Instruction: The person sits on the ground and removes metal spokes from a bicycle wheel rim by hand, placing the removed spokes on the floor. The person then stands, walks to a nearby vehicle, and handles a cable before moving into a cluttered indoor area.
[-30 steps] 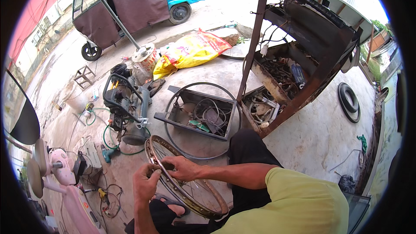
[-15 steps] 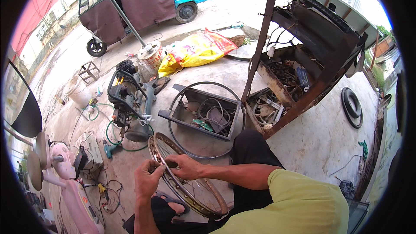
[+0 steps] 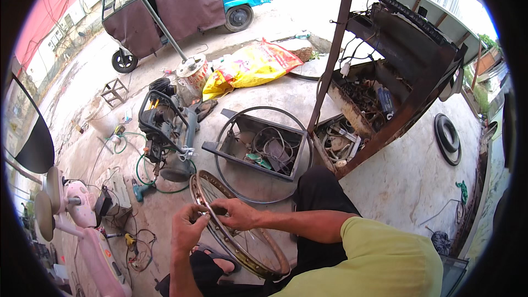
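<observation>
A worn metal wheel rim (image 3: 246, 259) with spokes stands tilted between my legs, and small fittings dot its band. My left hand (image 3: 187, 229) is at the rim's left side, with thumb and fingers pinched together on something too small to make out. Against the upper part of the rim, my right hand (image 3: 236, 214) is closed, its fingertips on the band close to those of the left. The hands hide the part of the rim between them. Below the rim my sandalled foot (image 3: 223, 264) shows.
Beyond the wheel a large thin hoop (image 3: 219, 166) encircles part of a metal box (image 3: 300, 157) holding cables. An air compressor (image 3: 173, 140) and green drill (image 3: 142, 188) are to its left. A rusty frame (image 3: 324, 91) stands right; a pink scooter (image 3: 102, 258) is left.
My left fingers and thumb have shifted slightly at the rim, the thumb now lying more across. The right hand stays nearly in place. The whole view has moved a little.
</observation>
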Action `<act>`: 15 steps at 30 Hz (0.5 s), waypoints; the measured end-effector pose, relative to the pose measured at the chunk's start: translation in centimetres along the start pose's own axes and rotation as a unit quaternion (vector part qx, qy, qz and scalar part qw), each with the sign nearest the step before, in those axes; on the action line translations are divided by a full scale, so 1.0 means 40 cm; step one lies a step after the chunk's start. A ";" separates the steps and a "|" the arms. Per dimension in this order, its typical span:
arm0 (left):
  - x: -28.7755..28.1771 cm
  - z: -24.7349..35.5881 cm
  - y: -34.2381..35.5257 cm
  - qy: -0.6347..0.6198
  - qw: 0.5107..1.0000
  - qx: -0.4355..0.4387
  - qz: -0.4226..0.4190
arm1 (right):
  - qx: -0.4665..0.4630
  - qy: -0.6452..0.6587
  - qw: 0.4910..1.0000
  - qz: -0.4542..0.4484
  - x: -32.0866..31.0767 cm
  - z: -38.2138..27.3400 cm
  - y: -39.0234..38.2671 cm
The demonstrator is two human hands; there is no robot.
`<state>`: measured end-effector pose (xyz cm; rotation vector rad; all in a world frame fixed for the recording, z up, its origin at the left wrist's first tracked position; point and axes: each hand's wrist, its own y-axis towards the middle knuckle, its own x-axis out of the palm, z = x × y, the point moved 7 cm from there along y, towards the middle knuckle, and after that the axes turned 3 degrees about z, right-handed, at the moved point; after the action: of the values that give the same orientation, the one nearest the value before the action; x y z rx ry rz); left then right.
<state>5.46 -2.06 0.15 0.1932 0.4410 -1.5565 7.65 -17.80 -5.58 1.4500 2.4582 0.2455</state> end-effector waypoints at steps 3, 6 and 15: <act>0.006 -0.008 0.003 -0.008 1.000 0.003 0.005 | 0.015 0.006 1.000 -0.019 -0.003 -0.005 0.005; 0.008 -0.008 0.004 0.000 1.000 0.004 0.019 | 0.008 0.005 1.000 -0.016 -0.002 -0.003 0.003; 0.011 -0.007 0.002 -0.040 0.999 0.004 0.004 | 0.009 0.004 1.000 -0.007 -0.004 -0.003 0.005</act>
<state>5.47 -2.34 -0.26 0.1387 0.3717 -1.5527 7.84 -17.84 -5.40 1.4413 2.4829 0.2282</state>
